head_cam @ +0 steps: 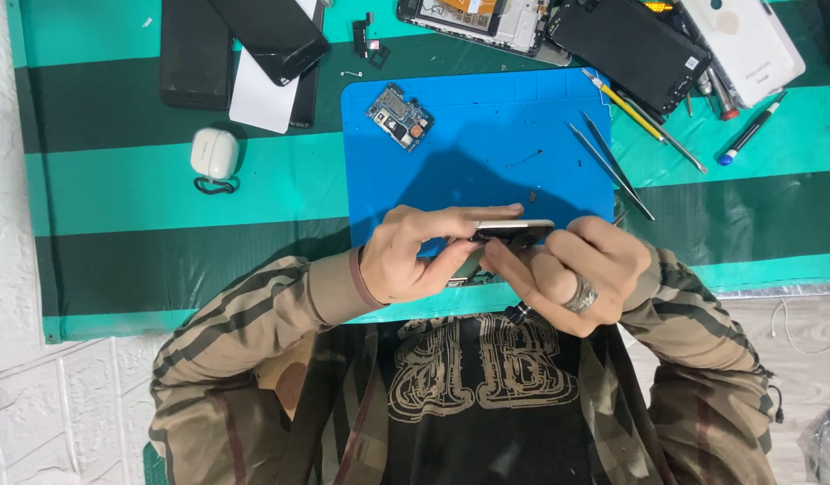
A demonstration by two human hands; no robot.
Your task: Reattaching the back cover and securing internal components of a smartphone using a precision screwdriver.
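Two bare hands are meeting over the near edge of a blue rectangular silicone work mat, gripping a slim phone body with a pale metal rim edge-on, apparently so its side seam is facing the worker. The left hand is cradling the phone from below and behind, fingers curled over the top rim to steady it. The right hand, wearing a silver ring, is pinching closed around a thin dark-tipped tool; its working end is hidden behind the fingers, so where it touches the phone cannot be told.

A small green-and-blue circuit board is lying apart on the mat's far corner. Steel tweezers are resting at the mat's right edge, within reach. Dismantled phone frames and dark glass panels are sitting along the back of the green striped surface, with a white earbud case off to the left.
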